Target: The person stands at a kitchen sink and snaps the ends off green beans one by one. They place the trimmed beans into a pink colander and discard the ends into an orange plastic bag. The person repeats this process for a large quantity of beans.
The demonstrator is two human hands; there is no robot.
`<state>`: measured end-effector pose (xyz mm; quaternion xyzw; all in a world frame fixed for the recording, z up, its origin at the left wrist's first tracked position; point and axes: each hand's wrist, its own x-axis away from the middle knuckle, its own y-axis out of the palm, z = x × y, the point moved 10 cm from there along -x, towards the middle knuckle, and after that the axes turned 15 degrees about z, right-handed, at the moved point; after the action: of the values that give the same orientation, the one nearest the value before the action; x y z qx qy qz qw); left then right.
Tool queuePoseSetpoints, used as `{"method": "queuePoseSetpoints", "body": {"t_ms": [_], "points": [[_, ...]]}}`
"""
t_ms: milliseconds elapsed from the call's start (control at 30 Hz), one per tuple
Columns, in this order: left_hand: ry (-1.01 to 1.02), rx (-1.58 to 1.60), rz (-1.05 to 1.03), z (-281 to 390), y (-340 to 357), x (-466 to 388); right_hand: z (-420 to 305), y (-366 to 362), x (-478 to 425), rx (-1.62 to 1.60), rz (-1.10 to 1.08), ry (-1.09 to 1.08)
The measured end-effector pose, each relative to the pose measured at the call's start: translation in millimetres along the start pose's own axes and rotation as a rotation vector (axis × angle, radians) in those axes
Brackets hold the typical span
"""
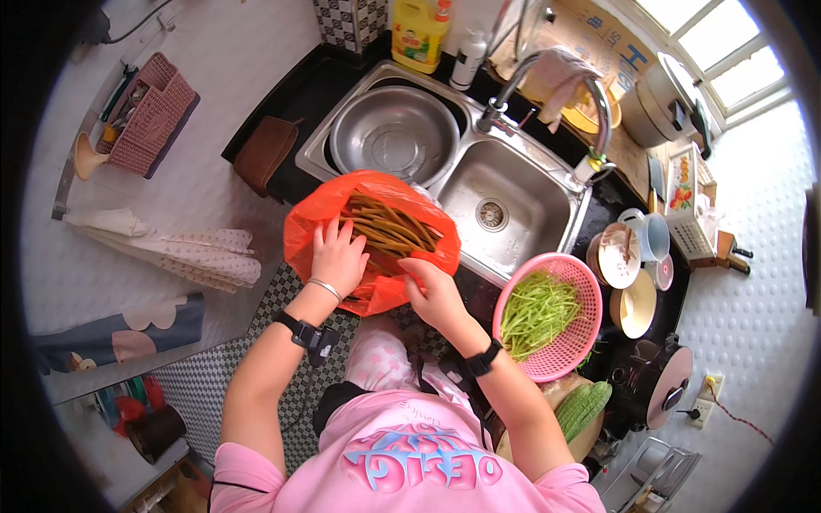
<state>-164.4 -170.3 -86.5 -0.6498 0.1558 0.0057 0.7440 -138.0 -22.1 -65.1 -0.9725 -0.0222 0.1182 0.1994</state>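
A red plastic bag (304, 221) full of long brown stems (391, 224) is open in front of me, against the front edge of the steel sink. My left hand (340, 260) reaches over the bag's near left side, its spread fingertips touching the stems. My right hand (436, 288) is at the near right rim, with red plastic between its thumb and fingers. Its fingertips are partly hidden by the bag. Close to my right forearm, a pink plastic colander (593, 301) holds cut green stalks (539, 314).
A steel basin (349, 138) sits in the left sink bowl; the right sink bowl (513, 192) has a drain and a faucet (500, 115) behind it. Stacked bowls (632, 304), a rice cooker (660, 385) and a ridged green gourd (584, 407) line the right counter.
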Motion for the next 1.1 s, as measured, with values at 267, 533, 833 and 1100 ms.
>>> {"method": "queuePoseSetpoints", "body": {"t_ms": [267,533,833,1100], "points": [[0.326,-0.454,-0.274,-66,69,9,117,63,-39,0.86,-0.207,0.087],[0.431,-0.615,-0.366,-80,60,4,126,13,-62,0.628,-0.009,0.476],[0.713,-0.704,-0.578,-51,22,-11,31,87,-36,0.579,-0.197,-0.281],[0.442,-0.531,-0.514,-81,55,-7,90,134,-18,0.963,-0.282,-0.072]]}}
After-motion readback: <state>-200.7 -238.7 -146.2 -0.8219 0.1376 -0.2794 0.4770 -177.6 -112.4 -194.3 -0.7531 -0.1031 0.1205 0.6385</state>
